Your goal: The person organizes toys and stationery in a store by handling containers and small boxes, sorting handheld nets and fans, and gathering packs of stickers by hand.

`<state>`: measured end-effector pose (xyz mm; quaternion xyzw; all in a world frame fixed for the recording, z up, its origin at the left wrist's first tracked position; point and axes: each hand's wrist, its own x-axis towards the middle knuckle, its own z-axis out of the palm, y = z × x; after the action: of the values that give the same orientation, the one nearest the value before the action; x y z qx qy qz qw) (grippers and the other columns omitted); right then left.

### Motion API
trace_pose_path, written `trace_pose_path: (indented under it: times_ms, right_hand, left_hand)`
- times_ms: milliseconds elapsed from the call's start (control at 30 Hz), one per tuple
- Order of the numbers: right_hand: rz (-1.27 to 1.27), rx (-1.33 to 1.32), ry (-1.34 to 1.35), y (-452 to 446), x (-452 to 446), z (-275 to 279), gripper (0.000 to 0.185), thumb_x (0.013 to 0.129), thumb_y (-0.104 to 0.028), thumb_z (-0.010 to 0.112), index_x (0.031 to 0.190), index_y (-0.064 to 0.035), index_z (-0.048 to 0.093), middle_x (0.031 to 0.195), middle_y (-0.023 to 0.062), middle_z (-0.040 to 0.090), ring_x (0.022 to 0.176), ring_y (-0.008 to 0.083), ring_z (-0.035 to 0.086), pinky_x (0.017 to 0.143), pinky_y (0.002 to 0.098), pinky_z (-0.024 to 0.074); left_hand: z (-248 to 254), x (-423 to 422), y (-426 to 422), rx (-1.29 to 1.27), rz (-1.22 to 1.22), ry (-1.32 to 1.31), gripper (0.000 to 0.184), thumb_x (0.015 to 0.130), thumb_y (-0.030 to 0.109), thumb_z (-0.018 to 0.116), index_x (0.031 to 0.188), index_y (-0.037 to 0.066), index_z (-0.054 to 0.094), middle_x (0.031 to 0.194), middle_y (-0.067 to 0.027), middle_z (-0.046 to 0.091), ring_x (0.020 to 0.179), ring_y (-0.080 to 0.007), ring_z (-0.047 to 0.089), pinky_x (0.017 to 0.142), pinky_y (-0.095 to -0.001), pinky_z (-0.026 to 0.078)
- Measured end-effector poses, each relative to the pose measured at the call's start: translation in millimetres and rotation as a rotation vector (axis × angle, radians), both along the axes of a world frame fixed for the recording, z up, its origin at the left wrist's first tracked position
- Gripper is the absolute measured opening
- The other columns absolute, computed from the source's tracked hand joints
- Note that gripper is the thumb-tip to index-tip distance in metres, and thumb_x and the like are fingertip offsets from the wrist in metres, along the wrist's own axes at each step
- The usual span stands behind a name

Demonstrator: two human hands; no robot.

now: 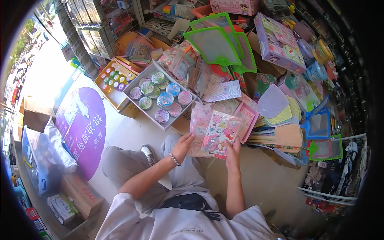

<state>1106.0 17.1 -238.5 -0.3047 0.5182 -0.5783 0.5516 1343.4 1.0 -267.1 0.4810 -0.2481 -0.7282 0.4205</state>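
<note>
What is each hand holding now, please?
Left hand: fingers closed on the edge of the pink packet.
Right hand: holding the cartoon card, thumb on its front.

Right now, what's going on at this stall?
A seated person holds a cartoon-printed pack in the right hand while the left hand grips pink packaging beside it. Ahead, an open box holds round, colorful-lidded containers, near green-edged mesh paddles.

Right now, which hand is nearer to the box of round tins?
Left. The left hand is nearside of the box of round tins; the right hand is farther right, on the cartoon pack.
</note>
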Motion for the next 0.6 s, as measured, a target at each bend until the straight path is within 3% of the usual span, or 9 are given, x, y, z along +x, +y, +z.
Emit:
trace_pose_path:
  times_ms: [133, 200, 300, 400, 533, 600]
  right_hand:
    - [-0.022, 0.029, 0.126, -14.2, -11.3, 8.5, 0.037, 0.1, 0.002, 0.058, 0.135, -0.0004, 0.048, 0.126, 0.0094, 0.064, 0.111, 0.0147, 0.063, 0.099, 0.033, 0.0515]
    - [0.137, 0.046, 0.273, -21.7, -16.8, 8.1, 0.038, 0.099, 0.003, 0.058, 0.135, -0.0003, 0.049, 0.126, 0.01, 0.064, 0.11, 0.0152, 0.063, 0.097, 0.0328, 0.0524]
    - [0.272, 0.069, 0.459, -30.8, -19.2, 6.2, 0.038, 0.096, 0.006, 0.059, 0.132, 0.0004, 0.051, 0.122, 0.0087, 0.064, 0.109, 0.0139, 0.061, 0.097, 0.0309, 0.0512]
    - [0.316, 0.068, 0.643, -36.8, -22.9, 12.8, 0.041, 0.095, 0.003, 0.061, 0.135, 0.0027, 0.051, 0.128, 0.013, 0.063, 0.113, 0.0213, 0.063, 0.101, 0.035, 0.0493]
    - [-0.068, -0.114, 0.564, -53.3, -32.5, 32.4, 0.064, 0.095, 0.003, 0.061, 0.154, 0.0007, 0.037, 0.141, 0.0182, 0.057, 0.125, 0.0267, 0.059, 0.111, 0.037, 0.042]
    - [-0.068, -0.169, 0.792, -58.4, -37.2, 67.1, 0.067, 0.094, 0.003, 0.061, 0.155, 0.0003, 0.034, 0.147, 0.0205, 0.053, 0.132, 0.0285, 0.055, 0.111, 0.0366, 0.0414]
  left_hand:
    - [-1.8, -15.9, -18.6, -0.065, -0.054, 0.053, 0.041, 0.108, 0.026, 0.059, 0.137, -0.003, 0.06, 0.123, -0.0042, 0.071, 0.111, -0.0139, 0.067, 0.097, -0.0305, 0.053]
    - [1.3, -21.0, -28.4, -0.052, -0.139, 0.16, 0.041, 0.106, 0.023, 0.062, 0.138, -0.004, 0.058, 0.124, -0.0046, 0.071, 0.11, -0.014, 0.067, 0.096, -0.0305, 0.053]
    - [-11.6, -30.1, -27.4, -0.104, -0.106, 0.077, 0.037, 0.104, 0.017, 0.065, 0.133, -0.004, 0.061, 0.12, -0.0054, 0.072, 0.104, -0.0136, 0.069, 0.092, -0.0303, 0.055]
    - [-25.0, -31.0, -22.0, -0.006, -0.042, 0.003, 0.031, 0.102, 0.013, 0.068, 0.128, -0.003, 0.065, 0.113, -0.0053, 0.074, 0.097, -0.0125, 0.069, 0.085, -0.0298, 0.056]
    - [-16.4, -25.9, -14.1, -0.095, 0.062, -0.203, 0.026, 0.102, 0.014, 0.067, 0.122, -0.003, 0.068, 0.106, -0.0035, 0.074, 0.091, -0.0112, 0.068, 0.081, -0.0297, 0.055]
    - [-7.3, -20.1, -9.4, -0.157, 0.074, -0.302, 0.025, 0.102, 0.013, 0.067, 0.121, -0.003, 0.068, 0.105, -0.003, 0.073, 0.09, -0.0107, 0.067, 0.08, -0.029, 0.054]
